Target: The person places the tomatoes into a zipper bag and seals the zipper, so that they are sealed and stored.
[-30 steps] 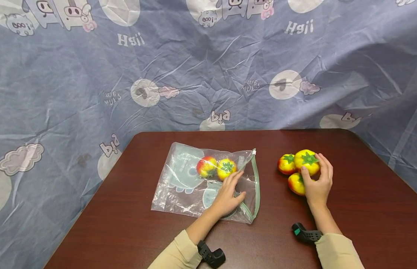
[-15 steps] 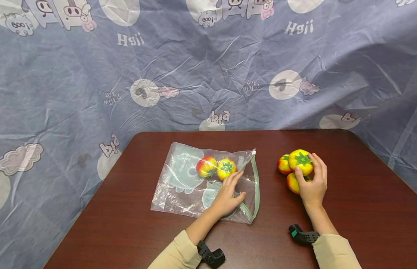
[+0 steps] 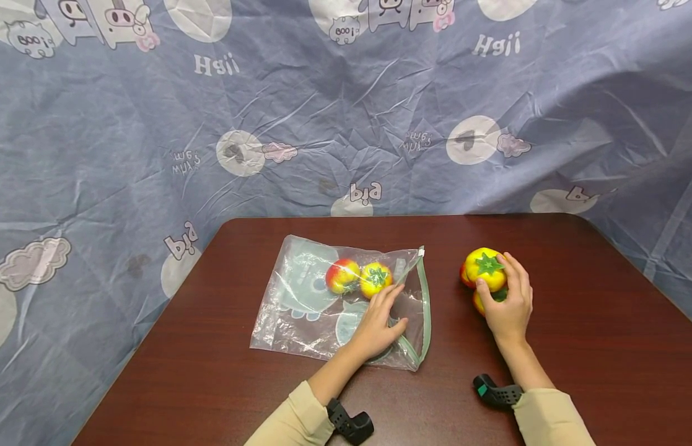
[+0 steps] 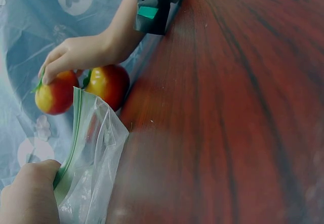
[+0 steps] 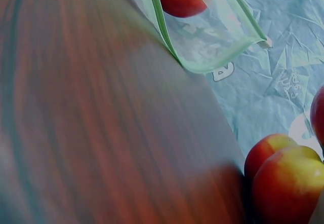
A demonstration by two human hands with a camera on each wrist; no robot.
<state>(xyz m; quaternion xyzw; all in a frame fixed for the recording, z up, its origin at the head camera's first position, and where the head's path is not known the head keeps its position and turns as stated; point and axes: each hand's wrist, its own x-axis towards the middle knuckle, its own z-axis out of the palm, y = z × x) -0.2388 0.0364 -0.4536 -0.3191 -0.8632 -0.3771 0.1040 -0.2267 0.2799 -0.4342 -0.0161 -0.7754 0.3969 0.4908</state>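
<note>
A clear zip bag (image 3: 309, 331) with a green rim lies flat on the table, its mouth facing right. Two yellow-and-red tomatoes (image 3: 342, 276) with green star-shaped calyxes are inside it. At the mouth, my left hand (image 3: 373, 331) pinches the upper green rim (image 4: 77, 110), drawing it back so the opening gapes. My right hand (image 3: 510, 306) grips another tomato (image 3: 485, 269) between thumb and fingers, above two loose tomatoes. These two (image 5: 291, 188) show side by side in the right wrist view; from the head they are mostly covered by the held one and the hand.
The dark red-brown wooden table (image 3: 201, 384) extends around the bag on all sides. Behind it hangs a wrinkled blue cloth (image 3: 334, 111) with cartoon prints. Both wrists wear black straps (image 3: 351, 422).
My right hand has shifted left with the gripped tomato, which now covers more of the two loose ones. My left hand and the bag have stayed in place.
</note>
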